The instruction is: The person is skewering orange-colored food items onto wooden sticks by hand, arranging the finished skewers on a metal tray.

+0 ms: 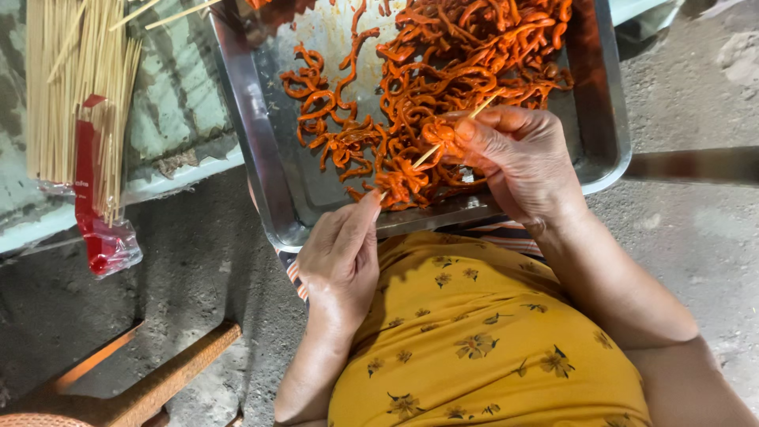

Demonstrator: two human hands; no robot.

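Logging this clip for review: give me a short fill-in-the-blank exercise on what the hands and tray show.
1. Both hands hold one thin wooden ____ between them.
2. The strips in the metal tray are ____ in colour.
3. The bundle of spare sticks lies to the ____ of the tray.

Missing words: skewer; orange; left. Left hand, right hand.

Bare tray [273, 142] steel lies open left of the orange strips [443, 71]; rim walls hem the sides.

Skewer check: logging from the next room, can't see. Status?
Left hand pinches skewer at its lower end. Right hand presses orange strips onto it. Over the metal tray. Nothing blocking.
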